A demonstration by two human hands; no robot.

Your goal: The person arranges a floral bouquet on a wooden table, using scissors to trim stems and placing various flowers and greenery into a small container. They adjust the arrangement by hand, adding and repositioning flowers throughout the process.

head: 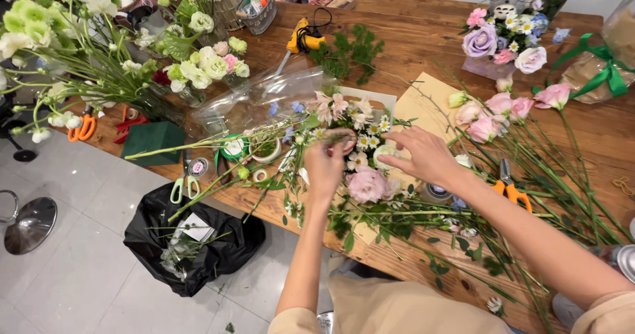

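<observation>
My left hand [326, 164] is raised over a small flower arrangement [360, 149] of white daisies, pale lilies and a pink rose [366, 184], its fingers pinched on a thin stem at the top. My right hand [423, 155] hovers beside it with fingers spread, fingertips touching the daisies near a white bud. The arrangement stands on a wooden table [410, 36]. Loose pink roses [486, 119] with long green stems lie to the right of my right arm.
Orange-handled scissors [509, 188] lie by my right forearm, green-handled scissors [185, 183] at the table's near edge. A green foam block [153, 141], tape rolls, clear cellophane [264, 92], a yellow glue gun [301, 40] and flower buckets stand left. A black rubbish bag [192, 238] sits on the floor.
</observation>
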